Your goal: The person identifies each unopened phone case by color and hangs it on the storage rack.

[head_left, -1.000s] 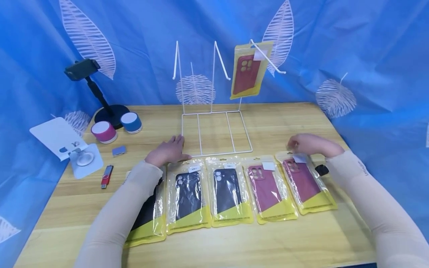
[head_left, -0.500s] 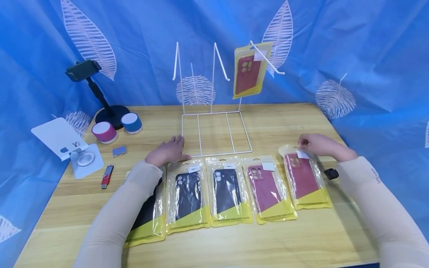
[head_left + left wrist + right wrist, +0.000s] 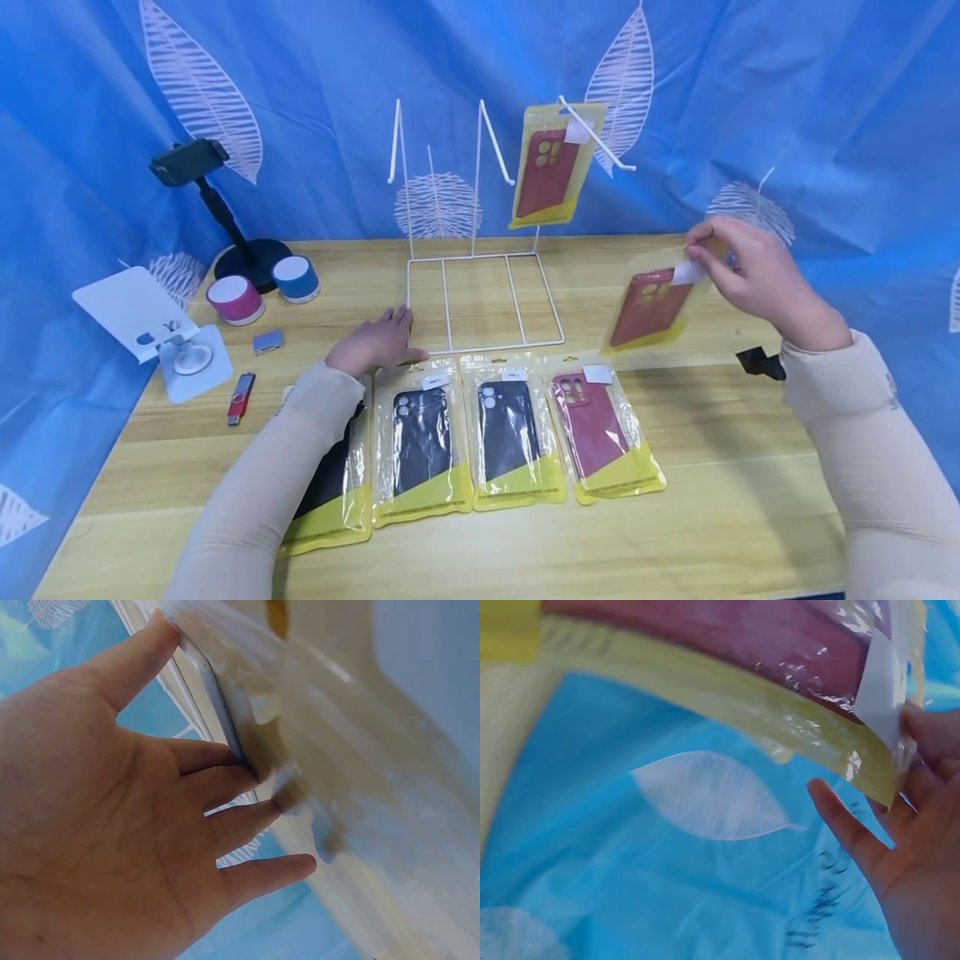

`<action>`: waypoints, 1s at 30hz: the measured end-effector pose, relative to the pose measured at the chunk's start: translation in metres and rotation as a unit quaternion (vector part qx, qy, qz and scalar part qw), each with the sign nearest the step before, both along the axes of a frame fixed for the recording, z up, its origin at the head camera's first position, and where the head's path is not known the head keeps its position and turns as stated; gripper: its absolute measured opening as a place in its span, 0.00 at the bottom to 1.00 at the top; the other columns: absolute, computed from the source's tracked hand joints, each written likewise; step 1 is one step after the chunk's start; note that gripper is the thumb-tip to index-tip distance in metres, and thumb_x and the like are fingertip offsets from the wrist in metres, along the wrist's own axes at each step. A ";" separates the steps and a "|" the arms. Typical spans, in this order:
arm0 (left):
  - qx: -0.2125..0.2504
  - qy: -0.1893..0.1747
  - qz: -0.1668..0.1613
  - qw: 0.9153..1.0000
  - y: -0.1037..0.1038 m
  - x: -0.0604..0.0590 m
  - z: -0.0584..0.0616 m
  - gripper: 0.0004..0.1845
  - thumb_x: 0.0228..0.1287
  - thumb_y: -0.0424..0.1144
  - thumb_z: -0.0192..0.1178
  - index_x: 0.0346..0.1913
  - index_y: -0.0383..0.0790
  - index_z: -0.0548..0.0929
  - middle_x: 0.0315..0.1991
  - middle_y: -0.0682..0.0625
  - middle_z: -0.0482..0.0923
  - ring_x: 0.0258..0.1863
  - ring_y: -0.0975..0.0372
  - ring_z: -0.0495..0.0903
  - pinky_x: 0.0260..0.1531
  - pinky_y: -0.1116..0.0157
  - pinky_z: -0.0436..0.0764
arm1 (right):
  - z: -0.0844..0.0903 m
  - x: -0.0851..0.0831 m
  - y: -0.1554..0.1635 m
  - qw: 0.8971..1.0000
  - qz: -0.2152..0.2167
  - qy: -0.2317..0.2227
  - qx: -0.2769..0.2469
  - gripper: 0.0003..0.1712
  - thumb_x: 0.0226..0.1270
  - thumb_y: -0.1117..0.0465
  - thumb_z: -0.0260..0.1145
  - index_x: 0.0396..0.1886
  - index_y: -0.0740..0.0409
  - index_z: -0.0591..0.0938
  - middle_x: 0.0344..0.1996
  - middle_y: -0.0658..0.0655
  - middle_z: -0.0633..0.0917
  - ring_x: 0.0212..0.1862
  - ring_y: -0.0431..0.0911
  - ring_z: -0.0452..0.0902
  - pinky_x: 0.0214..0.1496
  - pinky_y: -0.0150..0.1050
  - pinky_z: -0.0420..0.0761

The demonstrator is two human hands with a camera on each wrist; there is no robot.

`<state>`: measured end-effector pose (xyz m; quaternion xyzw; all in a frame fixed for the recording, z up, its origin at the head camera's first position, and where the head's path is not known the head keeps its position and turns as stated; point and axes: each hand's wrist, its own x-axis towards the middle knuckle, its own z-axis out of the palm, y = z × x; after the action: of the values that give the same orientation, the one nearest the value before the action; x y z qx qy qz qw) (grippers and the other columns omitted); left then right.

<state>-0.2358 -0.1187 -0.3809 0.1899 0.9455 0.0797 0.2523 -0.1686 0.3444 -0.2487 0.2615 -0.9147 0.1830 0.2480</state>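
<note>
Above the table's (image 3: 720, 467) right side, the right hand (image 3: 757, 271) is pinching a red case pack (image 3: 654, 307) by its top edge, so the pack is hanging tilted in the air, near the wire rack (image 3: 480, 250). The left hand (image 3: 375, 340) is lying flat with straight fingers at the rack's front rail, just beside the black packs (image 3: 450, 442). Held by so thin a grip on slick plastic, the pack is likely swinging and could slip free. It could also knock the hung pack (image 3: 549, 167) off its hook, and a hard push could tip the light rack if the left hand is not steadying it. The white stickers and the sleeve print are too small to read.
</note>
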 end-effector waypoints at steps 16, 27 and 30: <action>0.010 0.001 0.000 1.000 -0.002 0.002 0.001 0.50 0.72 0.60 0.51 0.78 0.29 0.41 0.80 0.35 0.34 0.79 0.41 0.38 0.75 0.38 0.45 | 0.051 -0.042 -0.064 0.996 -0.066 0.027 -0.057 0.16 0.79 0.57 0.54 0.48 0.66 0.78 0.44 0.61 0.84 0.28 0.34 0.58 0.33 0.35 0.59; 0.004 0.006 0.000 1.000 -0.002 0.002 0.000 0.50 0.73 0.60 0.51 0.78 0.29 0.40 0.80 0.36 0.34 0.79 0.41 0.38 0.75 0.38 0.45 | 0.046 -0.085 -0.074 0.994 -0.085 -0.041 -0.058 0.18 0.79 0.53 0.52 0.51 0.64 0.77 0.50 0.66 0.83 0.50 0.58 0.76 0.53 0.55 0.73; 0.001 0.005 -0.004 1.000 -0.002 0.002 -0.001 0.50 0.73 0.61 0.50 0.78 0.30 0.40 0.80 0.36 0.34 0.79 0.41 0.38 0.75 0.38 0.45 | 0.048 -0.099 -0.078 0.992 -0.102 -0.063 -0.051 0.20 0.80 0.51 0.50 0.53 0.63 0.76 0.54 0.65 0.82 0.53 0.59 0.76 0.58 0.58 0.72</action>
<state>-0.2338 -0.1207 -0.3816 0.1942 0.9460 0.0791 0.2474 -0.2676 0.2666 -0.2010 0.1421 -0.9397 0.2192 0.2207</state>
